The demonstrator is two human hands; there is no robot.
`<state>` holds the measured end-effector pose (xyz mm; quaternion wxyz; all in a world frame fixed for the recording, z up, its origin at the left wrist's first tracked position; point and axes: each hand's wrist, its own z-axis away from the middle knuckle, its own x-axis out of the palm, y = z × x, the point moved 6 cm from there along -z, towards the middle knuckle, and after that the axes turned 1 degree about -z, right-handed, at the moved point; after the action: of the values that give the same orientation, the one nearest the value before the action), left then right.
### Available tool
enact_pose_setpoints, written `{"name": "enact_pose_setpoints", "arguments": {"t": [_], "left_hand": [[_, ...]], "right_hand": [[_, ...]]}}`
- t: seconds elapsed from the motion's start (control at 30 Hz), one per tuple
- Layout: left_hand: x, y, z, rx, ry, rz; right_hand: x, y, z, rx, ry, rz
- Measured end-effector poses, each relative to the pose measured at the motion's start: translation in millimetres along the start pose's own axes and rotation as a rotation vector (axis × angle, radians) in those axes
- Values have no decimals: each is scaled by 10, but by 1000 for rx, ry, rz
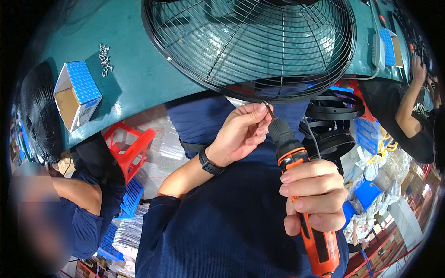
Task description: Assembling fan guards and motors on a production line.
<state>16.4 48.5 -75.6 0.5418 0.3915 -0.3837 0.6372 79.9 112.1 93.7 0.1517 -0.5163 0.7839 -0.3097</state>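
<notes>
My right hand point(315, 194) is wrapped round an orange and black electric screwdriver point(320, 241), its bit tilted up and to the left. At the tip of the bit, the fingers of my left hand point(243, 129) are pinched on what looks like a small screw, mostly hidden by them. Both hands are just below the near rim of a round black wire fan guard point(259, 51), which lies on the green table point(139, 92). One shiny screw point(169, 59) sits on the guard's left rim.
Loose screws point(105, 60) lie on the table beside an open blue and white box point(81, 92). A red stool point(130, 146) stands below. Black rings point(333, 106) are stacked at the right. Other people are at the left point(85, 204) and right point(410, 111).
</notes>
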Motion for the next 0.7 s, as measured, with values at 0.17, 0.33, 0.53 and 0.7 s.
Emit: {"name": "enact_pose_setpoints", "arguments": {"t": [0.17,0.33,0.53,0.7], "left_hand": [[-140,104,44,188,199,-233],[-133,356,94,626,198,-266],[-270,371,1,718,73,-332],[-233,376,-15,736,32,-331]], "right_hand": [[47,10,-19,32,-13,45],[121,27,-28,39,-66,66],[149,62,-66,36,-33,76],[143,84,-85,48,-5,77]]}}
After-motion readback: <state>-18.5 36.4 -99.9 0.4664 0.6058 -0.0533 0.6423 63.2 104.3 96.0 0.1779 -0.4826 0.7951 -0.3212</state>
